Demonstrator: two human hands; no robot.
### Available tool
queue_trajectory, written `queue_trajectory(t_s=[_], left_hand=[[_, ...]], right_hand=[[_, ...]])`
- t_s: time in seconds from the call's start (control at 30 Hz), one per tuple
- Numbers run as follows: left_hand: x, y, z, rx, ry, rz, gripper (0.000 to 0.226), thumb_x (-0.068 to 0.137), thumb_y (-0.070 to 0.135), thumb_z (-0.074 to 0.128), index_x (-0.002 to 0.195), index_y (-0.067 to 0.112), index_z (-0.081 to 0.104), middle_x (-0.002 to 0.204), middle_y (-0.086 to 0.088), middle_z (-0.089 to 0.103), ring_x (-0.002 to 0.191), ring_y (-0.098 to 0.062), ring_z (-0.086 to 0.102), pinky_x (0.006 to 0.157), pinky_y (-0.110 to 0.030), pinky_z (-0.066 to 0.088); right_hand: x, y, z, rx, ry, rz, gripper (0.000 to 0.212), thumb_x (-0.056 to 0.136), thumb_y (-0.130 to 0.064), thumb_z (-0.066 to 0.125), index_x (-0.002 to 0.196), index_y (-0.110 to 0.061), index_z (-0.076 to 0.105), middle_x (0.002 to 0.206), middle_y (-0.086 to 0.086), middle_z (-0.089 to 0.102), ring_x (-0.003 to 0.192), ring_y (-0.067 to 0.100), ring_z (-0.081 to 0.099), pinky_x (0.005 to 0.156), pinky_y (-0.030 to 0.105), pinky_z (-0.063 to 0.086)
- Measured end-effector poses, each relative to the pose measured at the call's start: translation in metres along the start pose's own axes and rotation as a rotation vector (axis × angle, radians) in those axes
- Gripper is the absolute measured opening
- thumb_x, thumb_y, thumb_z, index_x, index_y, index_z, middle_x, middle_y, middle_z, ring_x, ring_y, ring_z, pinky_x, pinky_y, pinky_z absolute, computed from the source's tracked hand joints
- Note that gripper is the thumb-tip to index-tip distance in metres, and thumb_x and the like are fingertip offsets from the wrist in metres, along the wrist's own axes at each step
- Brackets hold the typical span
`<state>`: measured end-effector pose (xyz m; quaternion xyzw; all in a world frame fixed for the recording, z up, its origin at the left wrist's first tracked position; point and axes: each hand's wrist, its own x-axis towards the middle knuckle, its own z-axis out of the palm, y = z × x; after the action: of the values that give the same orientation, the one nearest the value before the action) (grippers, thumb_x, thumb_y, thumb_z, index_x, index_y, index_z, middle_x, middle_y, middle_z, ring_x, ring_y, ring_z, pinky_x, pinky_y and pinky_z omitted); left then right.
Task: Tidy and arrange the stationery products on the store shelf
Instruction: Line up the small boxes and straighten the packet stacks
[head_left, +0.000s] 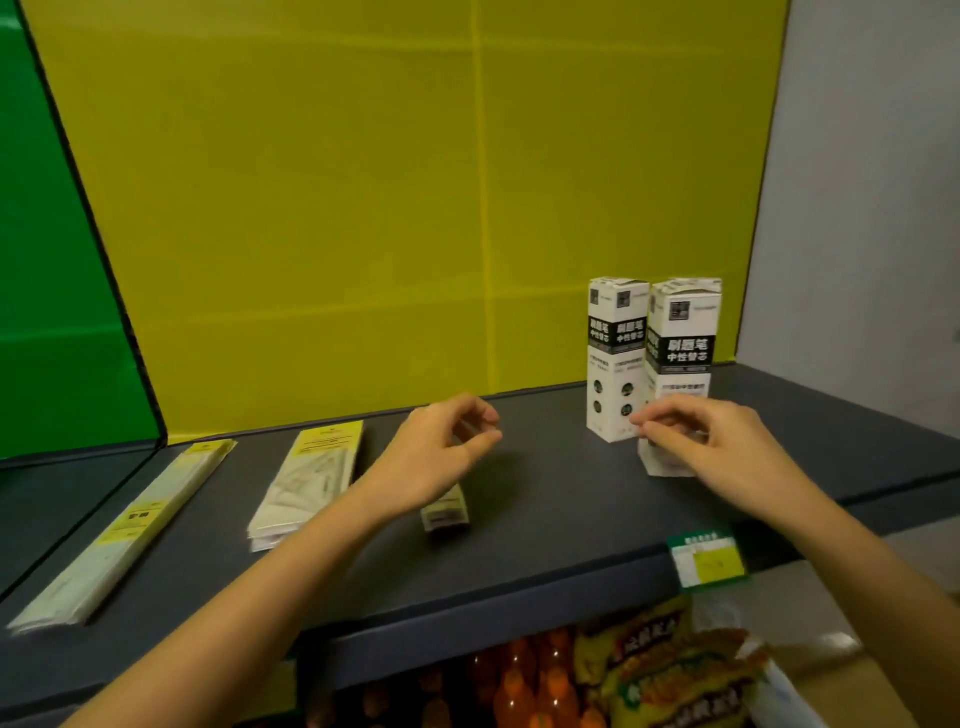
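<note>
Fingers (670, 410) of right hand (727, 441) curl against upright refill box (683, 353), likely squaring it, grip unclear; left hand (441, 447) relaxed, empty, flat pack (445, 512) beneath

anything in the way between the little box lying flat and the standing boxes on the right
Nothing visible does. Only bare shelf lies between the flat box and the front standing box. The left hand hovers over the flat box; the right hand covers the standing box's base.

Right hand (717, 441) covers front refill box (683, 338) base; small pack (447, 512) half behind left hand (441, 452); price tag (709, 564) unreadable.
</note>
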<state>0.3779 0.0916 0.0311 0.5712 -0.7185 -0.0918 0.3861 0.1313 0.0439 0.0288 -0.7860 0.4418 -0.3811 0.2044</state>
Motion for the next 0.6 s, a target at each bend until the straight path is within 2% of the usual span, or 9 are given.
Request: queue_trajectory(t_s=[0.07, 0.1, 0.17, 0.23, 0.33, 0.4, 0.5, 0.6], left_hand=[[0.017, 0.010, 0.022, 0.002, 0.007, -0.003, 0.022, 0.087, 0.018, 0.059, 0.108, 0.009, 0.058, 0.102, -0.002, 0.061, 0.091, -0.015, 0.058, 0.072, -0.015, 0.042], [0.026, 0.015, 0.033, 0.009, 0.015, -0.016, 0.028, 0.087, 0.020, 0.060, 0.112, 0.009, 0.055, 0.108, -0.003, 0.060, 0.097, -0.016, 0.058, 0.075, -0.017, 0.043], [0.045, 0.023, 0.054, 0.034, 0.031, -0.054, 0.040, 0.086, 0.022, 0.061, 0.121, 0.009, 0.048, 0.121, -0.005, 0.056, 0.107, -0.017, 0.055, 0.084, -0.026, 0.044], [0.063, 0.030, 0.072, 0.048, 0.032, -0.102, 0.054, 0.085, 0.024, 0.062, 0.131, 0.008, 0.038, 0.134, -0.008, 0.048, 0.118, -0.019, 0.049, 0.095, -0.031, 0.043], [0.088, 0.035, 0.094, -0.018, 0.036, -0.206, 0.070, 0.084, 0.022, 0.064, 0.140, 0.010, 0.025, 0.146, -0.009, 0.035, 0.132, -0.022, 0.039, 0.106, -0.034, 0.038], [0.102, 0.036, 0.104, -0.135, 0.038, -0.283, 0.077, 0.082, 0.020, 0.066, 0.143, 0.012, 0.020, 0.148, -0.009, 0.033, 0.134, -0.022, 0.036, 0.107, -0.034, 0.036], [0.119, 0.035, 0.114, -0.332, 0.018, -0.350, 0.085, 0.078, 0.012, 0.069, 0.145, 0.011, 0.016, 0.148, -0.010, 0.035, 0.133, -0.024, 0.038, 0.107, -0.037, 0.037], [0.131, 0.033, 0.120, -0.409, -0.002, -0.353, 0.085, 0.075, 0.004, 0.070, 0.143, 0.009, 0.020, 0.142, -0.011, 0.042, 0.129, -0.025, 0.044, 0.104, -0.040, 0.042]], right_hand=[[0.000, 0.019, -0.016, -0.075, 0.014, -0.001, 0.003, 0.082, -0.023, 0.065, 0.082, -0.025, 0.067, 0.082, -0.009, 0.067, 0.076, 0.004, 0.061, 0.061, 0.009, 0.047], [0.002, 0.029, -0.022, -0.110, 0.049, -0.001, 0.006, 0.079, -0.028, 0.068, 0.075, -0.025, 0.063, 0.078, -0.007, 0.067, 0.072, 0.008, 0.062, 0.060, 0.014, 0.047], [0.009, 0.049, -0.031, -0.160, 0.137, 0.007, 0.028, 0.070, -0.040, 0.073, 0.074, -0.021, 0.053, 0.077, -0.005, 0.062, 0.070, 0.012, 0.059, 0.060, 0.021, 0.046], [0.020, 0.062, -0.037, -0.169, 0.172, 0.027, 0.046, 0.064, -0.047, 0.075, 0.086, -0.019, 0.046, 0.087, -0.005, 0.056, 0.074, 0.012, 0.055, 0.063, 0.026, 0.044], [0.036, 0.075, -0.037, -0.104, 0.077, 0.008, 0.065, 0.063, -0.051, 0.075, 0.111, -0.021, 0.044, 0.108, -0.007, 0.054, 0.086, 0.009, 0.056, 0.077, 0.030, 0.049], [0.042, 0.081, -0.034, -0.097, 0.038, -0.029, 0.067, 0.063, -0.053, 0.073, 0.117, -0.025, 0.044, 0.112, -0.010, 0.057, 0.089, 0.006, 0.057, 0.082, 0.034, 0.051], [0.044, 0.086, -0.027, -0.083, 0.020, -0.056, 0.065, 0.064, -0.057, 0.071, 0.118, -0.030, 0.045, 0.110, -0.009, 0.062, 0.092, 0.011, 0.060, 0.082, 0.038, 0.052], [0.048, 0.091, -0.021, -0.070, -0.009, -0.079, 0.062, 0.069, -0.054, 0.068, 0.121, -0.030, 0.045, 0.108, -0.005, 0.062, 0.093, 0.015, 0.060, 0.074, 0.032, 0.048]])
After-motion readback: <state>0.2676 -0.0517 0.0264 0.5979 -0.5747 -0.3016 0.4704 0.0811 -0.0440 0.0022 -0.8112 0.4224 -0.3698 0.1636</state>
